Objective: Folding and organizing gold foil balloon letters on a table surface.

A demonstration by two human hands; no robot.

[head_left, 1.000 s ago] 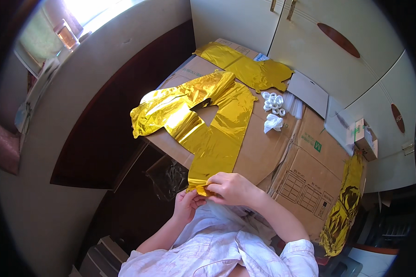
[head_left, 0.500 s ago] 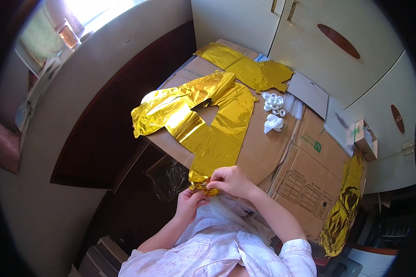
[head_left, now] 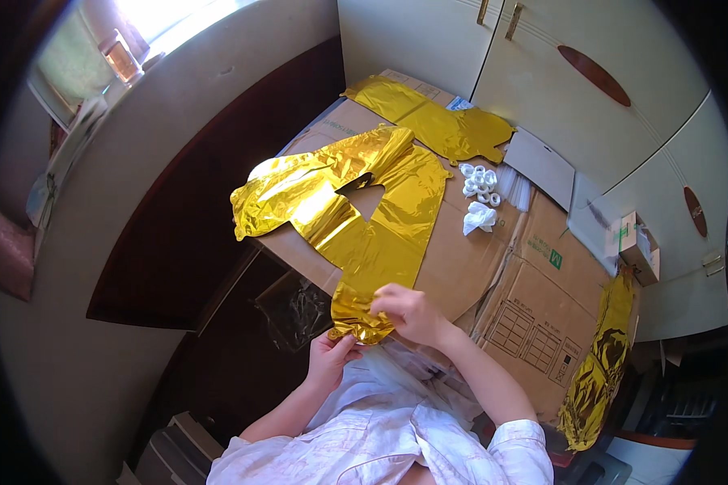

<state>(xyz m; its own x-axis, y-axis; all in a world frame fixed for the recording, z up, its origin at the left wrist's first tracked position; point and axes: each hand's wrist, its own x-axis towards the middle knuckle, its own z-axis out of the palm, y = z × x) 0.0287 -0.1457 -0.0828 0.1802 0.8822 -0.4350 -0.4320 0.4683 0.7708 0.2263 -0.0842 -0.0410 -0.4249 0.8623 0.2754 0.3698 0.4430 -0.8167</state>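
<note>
A flat, uninflated gold foil balloon (head_left: 400, 218) with an opening in its middle lies across the cardboard. Its near end hangs at the cardboard's front edge, just before my body. My left hand (head_left: 328, 360) pinches the crumpled bottom edge of this end between thumb and fingers. Just above the same end, to the right, is my right hand (head_left: 412, 314), its fingers curled together. Whatever those fingertips hold, if anything, cannot be made out.
Flattened cardboard (head_left: 461, 267) covers the work surface. Another gold foil balloon (head_left: 429, 121) lies at the back, and crumpled gold foil (head_left: 597, 388) hangs along the right edge. Several small white rings (head_left: 480, 182), a crumpled white tissue (head_left: 479, 218) and a small open box (head_left: 639, 246) sit rightward.
My right hand has come off the balloon's bottom edge and moved slightly up and right. The foil there looks more spread out. My left hand keeps its pinch.
</note>
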